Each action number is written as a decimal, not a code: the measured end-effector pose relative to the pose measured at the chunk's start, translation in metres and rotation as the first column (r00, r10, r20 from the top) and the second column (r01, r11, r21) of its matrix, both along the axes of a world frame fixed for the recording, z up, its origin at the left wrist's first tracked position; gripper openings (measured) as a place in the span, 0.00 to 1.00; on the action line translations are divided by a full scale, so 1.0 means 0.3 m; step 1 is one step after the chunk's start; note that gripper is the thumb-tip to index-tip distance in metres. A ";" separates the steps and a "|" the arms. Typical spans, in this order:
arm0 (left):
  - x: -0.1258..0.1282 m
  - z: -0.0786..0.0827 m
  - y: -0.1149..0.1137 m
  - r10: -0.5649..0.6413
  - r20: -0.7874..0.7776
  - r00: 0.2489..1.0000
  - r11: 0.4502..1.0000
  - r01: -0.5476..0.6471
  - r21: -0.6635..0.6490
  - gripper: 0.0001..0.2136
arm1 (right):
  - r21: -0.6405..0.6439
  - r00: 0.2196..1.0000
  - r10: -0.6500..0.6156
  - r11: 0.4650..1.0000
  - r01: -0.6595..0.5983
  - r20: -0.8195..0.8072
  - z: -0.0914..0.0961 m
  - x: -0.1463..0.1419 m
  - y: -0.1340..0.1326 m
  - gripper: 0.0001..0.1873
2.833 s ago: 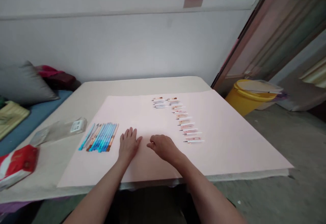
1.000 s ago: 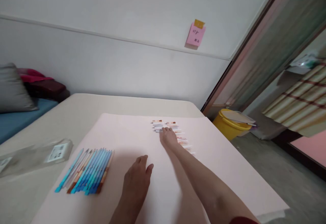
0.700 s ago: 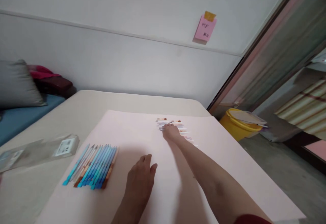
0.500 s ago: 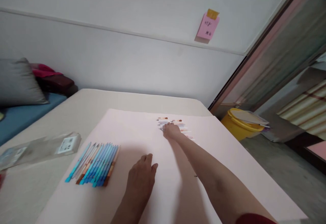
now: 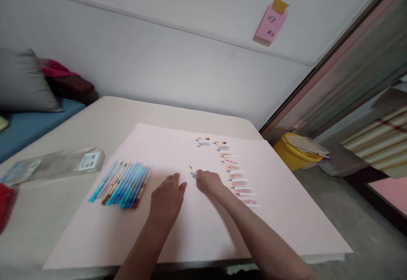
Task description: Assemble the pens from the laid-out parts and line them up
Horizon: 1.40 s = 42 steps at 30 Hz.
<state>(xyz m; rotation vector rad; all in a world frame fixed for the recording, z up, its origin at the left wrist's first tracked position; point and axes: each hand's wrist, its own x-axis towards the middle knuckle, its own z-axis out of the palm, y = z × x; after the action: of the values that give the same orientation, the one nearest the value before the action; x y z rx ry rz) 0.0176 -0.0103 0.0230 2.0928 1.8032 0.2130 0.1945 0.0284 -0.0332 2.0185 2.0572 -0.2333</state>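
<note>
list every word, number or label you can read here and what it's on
"45", then an unclear mark: handwritten on the pink note; its lower line is unreadable.
White label on the clear bag: too small to read.
Blue and brown pens, white pens: no readable text.

A grey cushion (image 5: pixel 27 85) lay on a blue pad (image 5: pixel 70 107). On the white wall (image 5: pixel 159 68) was a pink note (image 5: pixel 271 24) with yellow tape (image 5: pixel 280 6). A yellow bucket (image 5: pixel 288 152) stood at the right side.
</note>
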 end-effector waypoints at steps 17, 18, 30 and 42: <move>-0.031 -0.068 -0.018 -0.015 -0.118 0.993 1.000 0.013 -0.014 0.17 | 0.002 0.994 0.033 0.999 -0.033 -0.103 -0.027 -0.047 -0.260 0.13; -0.031 -0.074 -0.018 -0.013 -0.127 0.992 1.000 0.012 -0.012 0.17 | 0.002 0.994 0.027 1.000 -0.027 -0.109 -0.024 -0.039 -0.259 0.13; 0.041 -0.083 -0.020 0.001 0.274 0.962 0.990 0.038 -0.137 0.16 | -0.068 0.627 -0.131 0.990 0.124 -0.768 0.058 0.077 -0.249 0.23; 0.061 -0.086 -0.033 0.400 0.845 0.355 0.909 -0.034 -0.416 0.12 | -0.031 0.666 -0.083 0.996 0.089 -0.741 0.068 -0.011 -0.281 0.13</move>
<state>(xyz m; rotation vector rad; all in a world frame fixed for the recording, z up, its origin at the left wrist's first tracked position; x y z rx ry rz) 0.0359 -0.0201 -0.0027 1.0148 1.2137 0.8970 0.1912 -0.0560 -0.0127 2.2547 2.3582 -1.2724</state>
